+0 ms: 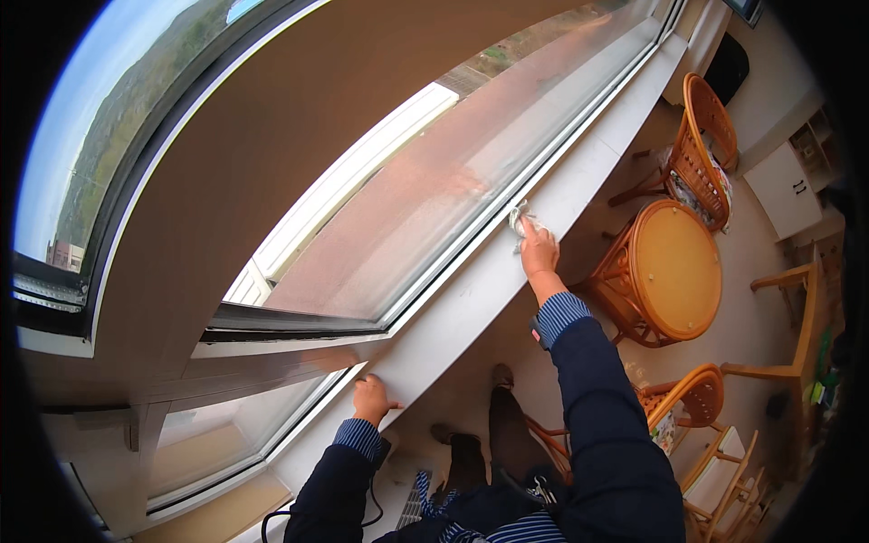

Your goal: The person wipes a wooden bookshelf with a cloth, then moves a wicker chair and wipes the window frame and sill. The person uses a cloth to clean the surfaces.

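My right hand (540, 250) holds a crumpled whitish cloth (521, 220) against the white window sill (468, 292), close to the lower window frame. Lower left, my left hand (372, 399) rests on the same sill with its thumb at the sill's front edge; nothing shows in it. Beyond the sill runs a long window pane (407, 224) with a hazy, reflecting surface. A white window frame (434, 288) with a dark seal borders the pane.
To the right stand a round rattan table (679, 271) and rattan chairs (703, 129) with flowered cushions. Another rattan chair (699, 400) is nearer my right arm. A white cabinet (784, 190) stands beyond. A dark cable (373, 502) hangs by my left sleeve.
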The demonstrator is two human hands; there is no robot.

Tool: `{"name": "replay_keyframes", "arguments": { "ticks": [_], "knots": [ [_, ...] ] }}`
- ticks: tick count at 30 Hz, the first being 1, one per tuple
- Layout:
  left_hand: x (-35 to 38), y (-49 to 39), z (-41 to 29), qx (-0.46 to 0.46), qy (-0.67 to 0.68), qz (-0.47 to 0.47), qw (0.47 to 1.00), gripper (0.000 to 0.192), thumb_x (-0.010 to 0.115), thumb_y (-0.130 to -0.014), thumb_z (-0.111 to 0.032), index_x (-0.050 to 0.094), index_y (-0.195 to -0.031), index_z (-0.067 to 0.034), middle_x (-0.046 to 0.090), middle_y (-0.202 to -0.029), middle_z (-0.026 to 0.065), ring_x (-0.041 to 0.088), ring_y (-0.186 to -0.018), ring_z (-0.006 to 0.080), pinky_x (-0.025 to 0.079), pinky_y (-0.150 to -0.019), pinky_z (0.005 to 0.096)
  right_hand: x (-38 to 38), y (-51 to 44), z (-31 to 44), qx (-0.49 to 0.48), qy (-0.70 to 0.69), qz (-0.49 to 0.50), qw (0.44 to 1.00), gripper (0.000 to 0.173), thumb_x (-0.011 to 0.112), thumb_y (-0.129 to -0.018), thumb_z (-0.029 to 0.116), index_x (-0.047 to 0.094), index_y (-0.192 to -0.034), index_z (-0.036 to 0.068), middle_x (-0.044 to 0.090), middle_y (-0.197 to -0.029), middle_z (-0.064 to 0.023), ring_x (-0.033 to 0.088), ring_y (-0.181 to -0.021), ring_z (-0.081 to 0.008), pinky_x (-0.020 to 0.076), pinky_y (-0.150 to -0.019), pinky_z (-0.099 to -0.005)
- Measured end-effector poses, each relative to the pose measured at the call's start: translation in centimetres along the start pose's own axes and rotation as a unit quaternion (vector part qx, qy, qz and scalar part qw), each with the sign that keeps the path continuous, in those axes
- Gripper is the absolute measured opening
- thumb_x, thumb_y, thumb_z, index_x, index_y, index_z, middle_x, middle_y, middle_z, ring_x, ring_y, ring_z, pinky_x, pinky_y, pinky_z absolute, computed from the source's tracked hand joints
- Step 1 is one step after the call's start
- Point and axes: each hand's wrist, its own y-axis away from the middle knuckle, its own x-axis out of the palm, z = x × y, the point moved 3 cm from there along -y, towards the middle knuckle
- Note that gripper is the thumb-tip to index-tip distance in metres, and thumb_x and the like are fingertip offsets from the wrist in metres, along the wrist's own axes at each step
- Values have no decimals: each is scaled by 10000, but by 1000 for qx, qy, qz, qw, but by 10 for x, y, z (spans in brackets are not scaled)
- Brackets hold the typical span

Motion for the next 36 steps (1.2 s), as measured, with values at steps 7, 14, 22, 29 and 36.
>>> {"name": "replay_keyframes", "arguments": {
  "ticks": [7, 14, 22, 29, 36],
  "knots": [
    [7, -10, -1, 36, -54, 34, 997, 1143, 860, -570, -687, 529, -1253, 168, 604, -1166, 241, 611, -1076, 402, 563, -875, 411, -24, 82, 73, -238, -214, -31, 947, 627, 663, -832, 114, 529, -1439, 197, 615, -1015, -101, 618, -970, -318, 493, -860, -440],
    [3, -7, 1, 42, -109, 61, 991, 1114, 814, -596, -724, 569, -1231, 158, 606, -1143, 224, 625, -1048, 388, 561, -848, 412, -9, 86, 87, -359, -160, -31, 919, 574, 709, -791, 115, 609, -1323, 305, 542, -830, -32, 589, -798, -236, 453, -744, -388],
    [15, -11, 7, 36, -110, 37, 993, 1177, 835, -552, -719, 520, -1258, 168, 586, -1167, 238, 604, -1096, 382, 555, -887, 400, -23, -101, -52, 19, -60, 10, 998, 599, 642, -921, 132, 481, -1458, 340, 647, -1051, -131, 639, -967, -319, 472, -872, -460],
    [14, -14, 8, 5, -76, 128, 989, 1271, 779, -590, -774, 472, -1353, 195, 520, -1343, 331, 573, -1202, 440, 483, -1023, 436, -37, 53, 34, -259, -197, -25, 945, 582, 661, -823, 21, 616, -1359, 246, 480, -891, -65, 551, -803, -268, 495, -752, -397],
    [6, -11, 7, 13, -72, 74, 995, 1245, 863, -551, -697, 445, -1313, 196, 553, -1276, 287, 590, -1165, 412, 528, -950, 417, -7, 190, 114, -430, -270, 81, 858, 439, 561, -882, 79, 674, -1272, 244, 550, -982, -87, 609, -878, -237, 477, -783, -358]
  ]
}}
